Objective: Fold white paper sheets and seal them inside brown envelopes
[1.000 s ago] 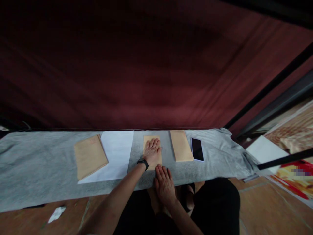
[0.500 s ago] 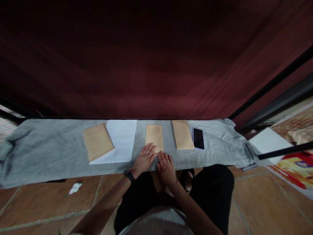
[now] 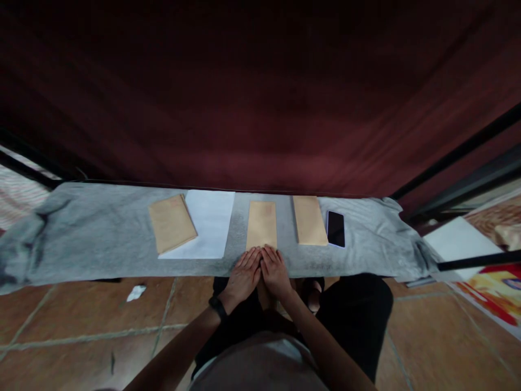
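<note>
A small brown paper envelope (image 3: 261, 224) lies upright on the grey cloth, straight in front of me. My left hand (image 3: 245, 271) rests flat on its near end, fingers stretched out. Beside it, thumbs almost touching, my right hand (image 3: 274, 271) also lies flat with its fingertips on the envelope's near edge. Both hands hide that near end. To the right lies a stack of brown envelopes (image 3: 310, 221). On the left another brown envelope stack (image 3: 172, 224) sits tilted, partly over white paper (image 3: 212, 224).
A phone (image 3: 336, 229) with a dark screen lies right of the envelope stack. Grey cloth (image 3: 101, 233) covers the narrow bench. A dark red curtain (image 3: 260, 119) hangs behind it. Crumpled white tissue (image 3: 136, 293) is on the tiled floor, and black metal bars (image 3: 480, 260) stand at right.
My left hand has slid down the envelope toward me, now level with my right hand. The view has shifted slightly; the envelopes, paper and phone keep their places on the cloth.
</note>
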{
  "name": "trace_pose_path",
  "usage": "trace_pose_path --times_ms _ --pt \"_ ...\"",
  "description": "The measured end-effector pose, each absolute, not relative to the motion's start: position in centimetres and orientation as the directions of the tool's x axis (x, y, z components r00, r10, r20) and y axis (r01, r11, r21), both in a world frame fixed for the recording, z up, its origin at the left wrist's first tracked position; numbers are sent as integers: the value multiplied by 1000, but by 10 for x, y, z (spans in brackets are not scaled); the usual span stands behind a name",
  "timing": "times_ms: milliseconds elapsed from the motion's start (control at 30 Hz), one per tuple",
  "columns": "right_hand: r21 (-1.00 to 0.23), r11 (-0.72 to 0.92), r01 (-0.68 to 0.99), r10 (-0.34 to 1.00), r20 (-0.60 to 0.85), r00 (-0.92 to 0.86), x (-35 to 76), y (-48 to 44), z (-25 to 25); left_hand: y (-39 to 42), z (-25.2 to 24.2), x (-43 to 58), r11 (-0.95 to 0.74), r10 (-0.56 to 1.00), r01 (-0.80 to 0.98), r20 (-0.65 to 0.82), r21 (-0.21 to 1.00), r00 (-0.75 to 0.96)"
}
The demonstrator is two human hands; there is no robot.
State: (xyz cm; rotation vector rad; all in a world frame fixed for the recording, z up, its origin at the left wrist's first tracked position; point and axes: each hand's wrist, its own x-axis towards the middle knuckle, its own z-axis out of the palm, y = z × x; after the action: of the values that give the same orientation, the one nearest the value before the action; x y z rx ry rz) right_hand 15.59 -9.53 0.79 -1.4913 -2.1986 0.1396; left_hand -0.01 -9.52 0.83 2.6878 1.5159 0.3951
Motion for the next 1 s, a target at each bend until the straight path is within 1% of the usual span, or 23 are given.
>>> trace_pose_path --times_ms 100,367,500,567,633,733,867,1000 --pt "-318 401 859 901 307 -307 158 -96 7 -95 9 -3 -517 850 845 203 137 487" --pt "-274 346 898 922 278 -270 184 -104 8 -96 17 -15 -420 900 896 198 146 389" --pt "-271 325 906 927 278 -250 184 -106 9 -95 20 -2 -356 925 920 200 161 323" --pt "-273 319 908 928 285 -240 182 -106 8 -95 19 11 -362 924 916 200 172 327" --pt "-270 329 905 922 300 -245 180 -106 7 -95 16 22 -402 909 895 196 192 367" --pt "-274 358 892 909 322 -266 177 -100 6 -95 12 30 -415 905 885 195 211 378" --pt "-298 429 853 889 307 -340 174 -90 6 -95 11 23 -447 890 871 194 201 412" --pt "-292 476 829 870 295 -396 175 -86 6 -94 13 16 -430 897 883 193 186 397"
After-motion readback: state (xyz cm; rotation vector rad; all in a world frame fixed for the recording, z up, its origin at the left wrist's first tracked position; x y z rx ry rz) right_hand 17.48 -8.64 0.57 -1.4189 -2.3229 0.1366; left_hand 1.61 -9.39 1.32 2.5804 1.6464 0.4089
